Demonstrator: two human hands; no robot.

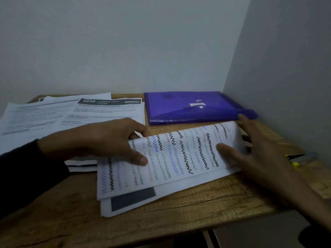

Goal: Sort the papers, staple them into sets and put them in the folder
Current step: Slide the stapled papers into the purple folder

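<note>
Zigzag-printed sheets (172, 156) lay stacked near the table's (179, 212) front edge; left hand (100, 140) pinched their end, right hand (254, 151) flat, fingers straight, squaring them. Purple folder (189, 106) waited closed at the back right corner.

Dim, bluish light; soft motion blur, perhaps wide-angle bending at edges.

The wooden bench (206, 208) stands in a corner between two walls; on it, at the back right, lies a purple folder (188, 106); at the back left lie printed sheets (71, 113); in the middle lies a stack of papers (161, 167) with zigzag lines; at the right edge lies a yellow and black object (296, 159), too blurred to name.
</note>
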